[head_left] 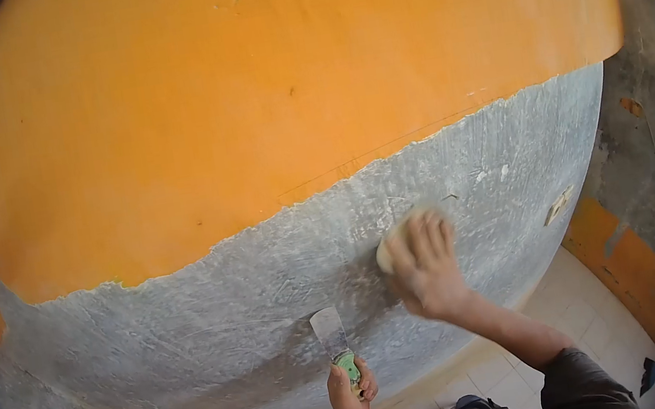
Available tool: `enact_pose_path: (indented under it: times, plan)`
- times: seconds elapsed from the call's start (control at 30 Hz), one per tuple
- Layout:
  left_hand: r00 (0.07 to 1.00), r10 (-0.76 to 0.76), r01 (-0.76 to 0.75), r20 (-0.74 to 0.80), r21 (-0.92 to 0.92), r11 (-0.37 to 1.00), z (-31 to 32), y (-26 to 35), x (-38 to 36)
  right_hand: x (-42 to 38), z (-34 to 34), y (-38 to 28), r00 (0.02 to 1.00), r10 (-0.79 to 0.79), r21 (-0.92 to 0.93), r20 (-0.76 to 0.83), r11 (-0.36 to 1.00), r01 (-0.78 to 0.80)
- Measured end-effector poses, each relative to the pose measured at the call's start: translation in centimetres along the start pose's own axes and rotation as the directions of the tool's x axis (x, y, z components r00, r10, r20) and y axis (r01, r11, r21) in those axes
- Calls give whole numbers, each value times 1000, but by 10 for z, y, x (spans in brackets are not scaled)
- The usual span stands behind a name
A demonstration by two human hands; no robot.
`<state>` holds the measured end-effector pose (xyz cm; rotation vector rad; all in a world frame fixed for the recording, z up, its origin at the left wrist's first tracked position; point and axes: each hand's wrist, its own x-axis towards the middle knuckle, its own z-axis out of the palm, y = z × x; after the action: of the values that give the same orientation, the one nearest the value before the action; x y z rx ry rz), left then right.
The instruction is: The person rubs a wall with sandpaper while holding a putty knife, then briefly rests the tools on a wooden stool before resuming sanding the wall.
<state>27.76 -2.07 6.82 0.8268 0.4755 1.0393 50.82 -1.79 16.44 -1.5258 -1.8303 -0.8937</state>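
Note:
My left hand (350, 385) is closed around the green handle of a putty knife (330, 331), its flat metal blade pointing up in front of the wall. Up and to the right, my right hand (426, 262) is pressed toward the bare grey wall (286, 269), fingers over a pale, rounded sponge (386, 256). Motion blurs this hand a little, and its palm hides most of the sponge. Above both hands, orange paint (248, 115) covers the wall down to a ragged edge.
A wall socket (559, 205) sits low on the grey part at right. Beyond the corner, another wall (652, 100) is patchy grey with a band of orange paint (634, 270) low down. Pale floor tiles (494, 374) lie below. A dark object (649, 375) rests on the floor.

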Motion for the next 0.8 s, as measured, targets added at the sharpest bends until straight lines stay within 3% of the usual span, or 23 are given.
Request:
enact_pose_path:
  times: [0.03, 0.07, 0.1, 0.17, 0.2, 0.23, 0.3, 0.33, 0.37, 0.43, 0.47, 0.5, 0.53, 0.57, 0.6, 0.63, 0.67, 0.7, 0.77, 0.8]
  plan:
    - [1000, -6, 6, 2, 8, 1000, 0, 0, 0, -12, 7, -8, 985, -32, -12, 172, 999, 34]
    - [1000, -6, 6, 2, 25, 1000, 0, -3, 1, -32, 21, -7, 934, -191, 92, 301, 981, 171]
    - [1000, -5, 5, 2, 39, 999, 0, -5, 2, -42, 27, -2, 936, -184, 90, 300, 982, 164]
    - [1000, -13, 13, 12, 58, 998, 3, -4, 4, -53, 38, 9, 995, -49, 125, 83, 991, 38]
    - [1000, -25, 24, 15, 76, 997, 4, -5, 3, -57, 49, 12, 979, 201, 43, -34, 979, -199]
    - [999, -36, 35, 12, 77, 996, 6, -7, 2, -62, 55, 7, 978, 209, 42, -26, 977, -208]
    - [998, -62, 61, 4, 72, 996, 10, -9, 5, -67, 63, -10, 891, 449, 104, -69, 891, -441]
    - [997, -75, 74, 6, 82, 994, 12, -11, 5, -90, 68, -16, 973, 200, 116, 111, 970, -213]
    - [995, -96, 94, 14, 119, 988, 13, -14, 6, -95, 61, -12, 968, -62, 315, 242, 949, -18]
    - [992, -124, 118, 30, 164, 979, 14, -17, 10, -101, 66, 12, 977, 32, 284, 211, 954, -93]
    - [992, -127, 121, 25, 172, 978, 14, -18, 11, -91, 69, 23, 957, 291, 216, -17, 935, -281]
    - [991, -133, 128, 19, 180, 975, 14, -20, 11, -82, 74, 29, 826, 503, 190, -254, 863, -468]
    - [989, -147, 140, 22, 184, 973, 16, -22, 10, -74, 79, 29, 573, 718, 535, -394, 687, -492]
    - [988, -153, 149, 7, 183, 972, 18, -23, 11, -82, 81, 24, 566, 723, 530, -397, 684, -502]
    - [987, -160, 158, -7, 186, 970, 20, -23, 12, -95, 83, 13, 826, 529, 358, -196, 823, -442]
    - [986, -169, 165, 0, 194, 967, 21, -23, 13, -104, 84, 7, 954, 292, 217, 74, 929, -301]
    - [985, -171, 166, 6, 202, 965, 23, -25, 14, -108, 80, 10, 996, -22, 252, 87, 968, -1]
    - [985, -172, 165, 13, 209, 964, 25, -27, 15, -108, 78, 13, 996, -10, 247, 89, 969, -12]
    - [984, -175, 169, 10, 214, 962, 26, -29, 19, -97, 73, 31, 927, 368, 200, -74, 916, -347]
    - [985, -174, 170, -1, 220, 961, 26, -30, 18, -87, 75, 43, 805, 564, 316, -184, 809, -495]
